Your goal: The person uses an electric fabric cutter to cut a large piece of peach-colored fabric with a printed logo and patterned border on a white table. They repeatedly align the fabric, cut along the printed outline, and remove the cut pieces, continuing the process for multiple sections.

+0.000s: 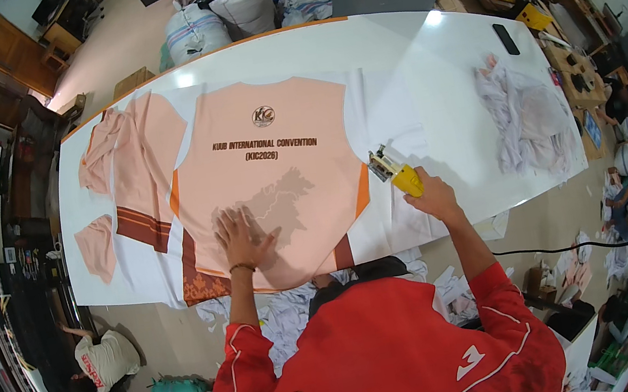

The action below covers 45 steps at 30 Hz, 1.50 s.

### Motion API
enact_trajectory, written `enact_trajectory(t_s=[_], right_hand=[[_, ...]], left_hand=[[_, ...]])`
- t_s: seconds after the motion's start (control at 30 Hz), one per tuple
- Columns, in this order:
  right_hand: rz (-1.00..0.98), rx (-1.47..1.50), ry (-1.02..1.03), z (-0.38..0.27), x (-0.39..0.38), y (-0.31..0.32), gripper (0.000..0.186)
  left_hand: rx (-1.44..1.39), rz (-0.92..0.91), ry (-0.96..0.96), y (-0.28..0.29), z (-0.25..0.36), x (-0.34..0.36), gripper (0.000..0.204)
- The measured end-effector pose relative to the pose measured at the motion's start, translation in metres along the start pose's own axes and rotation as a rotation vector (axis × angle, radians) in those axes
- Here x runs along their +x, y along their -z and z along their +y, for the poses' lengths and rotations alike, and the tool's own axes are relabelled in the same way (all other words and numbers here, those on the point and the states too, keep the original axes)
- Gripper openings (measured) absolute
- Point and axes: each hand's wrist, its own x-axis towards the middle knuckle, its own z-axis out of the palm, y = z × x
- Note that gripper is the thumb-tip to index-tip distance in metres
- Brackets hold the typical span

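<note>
Head view: our left hand [243, 238] lies flat, open, pinning the soft, light peach jersey panel [266, 179]; our right hand [433, 195] grips the yellow cutter [396, 172] at the panel's edge.

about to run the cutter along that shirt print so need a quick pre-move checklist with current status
1. Left hand flat on the peach printed sheet, holding it down: ok.
2. Right hand gripping the yellow handheld cutter: ok.
3. Cutter tip at the sheet's right edge, by the orange side stripe: ok.
4. Left fingers apart from the cutter, well to its left: ok.
5. Black cable trailing off to the right behind the arm, off the white table: ok.
6. Sheet lying smooth, no folds in the cutting path: cannot tell near the tip.
</note>
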Motion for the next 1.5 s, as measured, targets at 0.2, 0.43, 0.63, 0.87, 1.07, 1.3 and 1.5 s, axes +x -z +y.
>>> enact_trajectory(t_s=[0.2,0.43,0.63,0.87,1.07,1.3,1.5], right_hand=[[-0.023,-0.047,0.054,0.000,0.012,0.010,0.069],[-0.050,-0.050,0.027,-0.013,0.016,0.012,0.069],[-0.035,-0.020,-0.009,-0.026,0.020,0.006,0.069],[0.004,0.046,-0.057,-0.052,0.024,-0.002,0.067],[0.015,0.115,-0.130,-0.075,0.038,-0.016,0.069],[0.122,0.171,-0.193,-0.118,0.056,-0.020,0.068],[0.157,0.210,-0.289,-0.141,0.089,-0.022,0.070]], left_hand=[[-0.109,0.137,-0.050,-0.017,-0.003,-0.046,0.104],[-0.081,0.320,-0.054,-0.023,-0.052,-0.057,0.094],[-0.075,0.415,-0.082,-0.034,-0.056,-0.058,0.086],[-0.072,0.507,-0.135,-0.035,-0.057,-0.055,0.079],[-0.150,0.523,-0.137,-0.033,-0.060,-0.058,0.076],[-0.188,0.548,-0.159,-0.034,-0.063,-0.056,0.074],[-0.247,0.563,-0.158,-0.032,-0.061,-0.056,0.071]])
